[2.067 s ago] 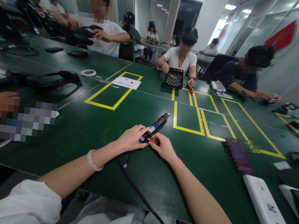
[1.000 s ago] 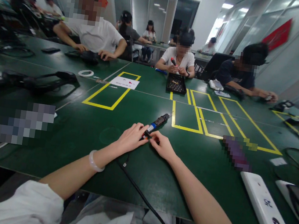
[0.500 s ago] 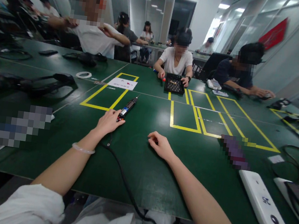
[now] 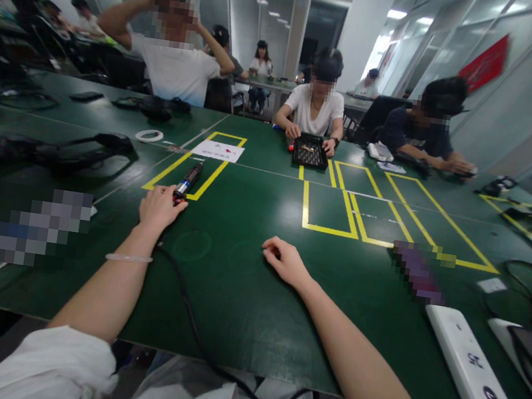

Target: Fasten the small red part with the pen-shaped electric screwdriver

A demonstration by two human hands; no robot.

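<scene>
My left hand (image 4: 158,207) is closed around the rear of a black electric screwdriver (image 4: 190,179) with a blue-and-silver band. The tool lies low over the table, its tip pointing away from me inside a yellow taped outline (image 4: 205,183). A black cord (image 4: 189,296) runs from its rear toward the table's front edge. My right hand (image 4: 286,260) rests on the green table, fingers loosely curled toward the thumb, with nothing visible in them. Beyond the screwdriver tip lies a white paper label (image 4: 217,150).
Several yellow outlines mark the table (image 4: 232,300). At right are a white power bank (image 4: 469,361) and a blurred purple item (image 4: 417,272). A black headset-like device (image 4: 97,152) and a tape roll (image 4: 149,135) lie left. Opposite, a person handles a black tray (image 4: 310,153).
My left hand has carried the screwdriver leftward, into the yellow outline, and the cord has followed. My right hand stays put. The person at back left has raised both hands to the head.
</scene>
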